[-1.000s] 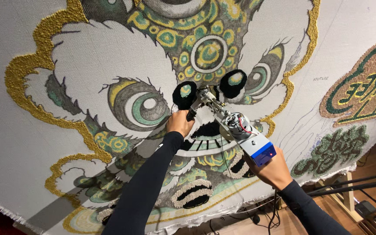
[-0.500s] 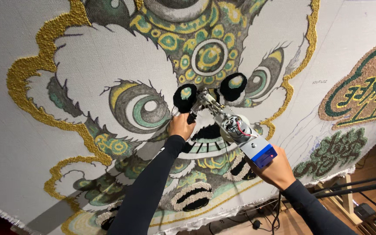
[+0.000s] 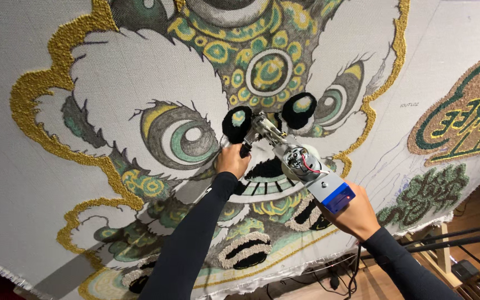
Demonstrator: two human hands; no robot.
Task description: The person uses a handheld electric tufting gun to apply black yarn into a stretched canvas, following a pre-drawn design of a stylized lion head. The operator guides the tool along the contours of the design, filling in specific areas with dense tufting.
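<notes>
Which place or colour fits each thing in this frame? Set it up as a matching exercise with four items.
Things:
1. left hand
2. right hand
3. tufting gun
4. outline band

Descriptions:
A. gold, curling round the white fur
B. on the front handle, near the cloth
C. silver body, blue rear block
D. under the gun's rear end

Pairs: 1-B, 2-D, 3-C, 4-A

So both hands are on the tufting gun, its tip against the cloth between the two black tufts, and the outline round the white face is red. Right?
Not quite. The head view shows that outline is gold, not red. The rest holds: the left hand grips the front handle, the right hand holds the rear of the tufting gun, and its tip meets the cloth between the two black tufts.
</notes>
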